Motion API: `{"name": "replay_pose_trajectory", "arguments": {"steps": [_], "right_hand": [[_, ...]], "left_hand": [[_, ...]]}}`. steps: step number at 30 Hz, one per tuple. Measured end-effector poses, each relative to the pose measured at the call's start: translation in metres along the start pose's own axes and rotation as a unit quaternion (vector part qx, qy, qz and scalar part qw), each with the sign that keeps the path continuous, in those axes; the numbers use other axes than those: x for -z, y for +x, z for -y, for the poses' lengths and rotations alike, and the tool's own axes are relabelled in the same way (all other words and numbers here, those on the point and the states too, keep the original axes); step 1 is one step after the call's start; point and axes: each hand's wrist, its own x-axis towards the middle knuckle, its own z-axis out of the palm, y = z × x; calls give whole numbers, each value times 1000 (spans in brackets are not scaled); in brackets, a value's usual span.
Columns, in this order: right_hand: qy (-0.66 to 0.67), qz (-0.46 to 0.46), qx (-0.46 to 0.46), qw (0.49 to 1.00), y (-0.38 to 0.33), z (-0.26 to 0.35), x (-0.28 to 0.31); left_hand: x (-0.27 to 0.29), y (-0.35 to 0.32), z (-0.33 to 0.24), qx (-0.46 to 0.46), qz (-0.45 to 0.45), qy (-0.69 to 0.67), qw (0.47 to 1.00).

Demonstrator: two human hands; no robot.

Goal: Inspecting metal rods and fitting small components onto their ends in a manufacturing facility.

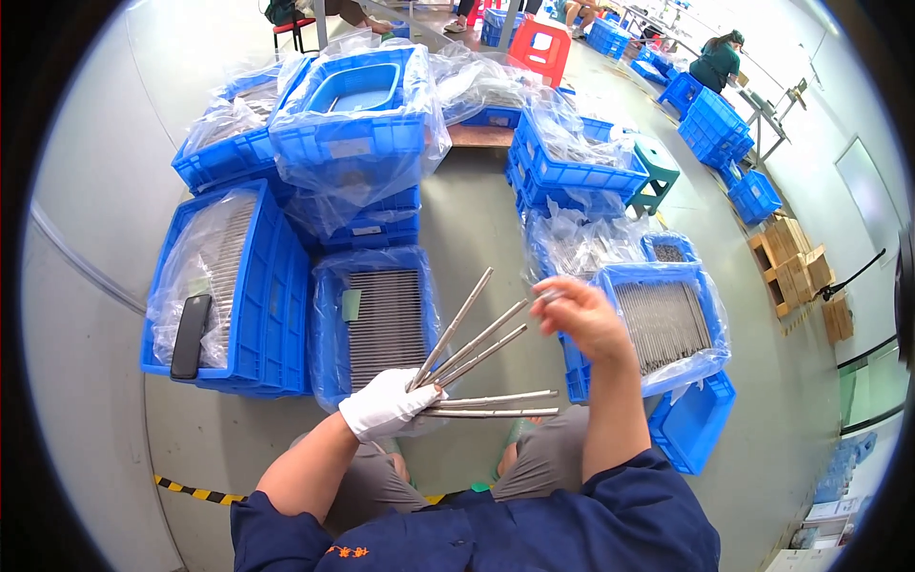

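Fanning metal rods (477, 357) at frame centre, gloved left hand (384, 404) fingers clamp their ends; bare right hand (581, 313) pinches one tip, best drawn out straight.

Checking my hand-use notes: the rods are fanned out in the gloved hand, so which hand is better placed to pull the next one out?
Probably the right hand: bare, it is already at the tips of the upper metal rods. The gloved left hand is occupied, clamping the fan's base.
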Motion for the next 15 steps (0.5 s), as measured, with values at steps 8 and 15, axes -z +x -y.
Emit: {"name": "replay_pose_trajectory", "arguments": {"steps": [8, 15], "right_hand": [[59, -14, 3, 998, 3, 2, -11], [117, 44, -49, 991, 6, -6, -19]], "left_hand": [[-1, -1, -17, -28, -80, 165, 983], [-4, 7, 2, -155, -140, 276, 938]]}}
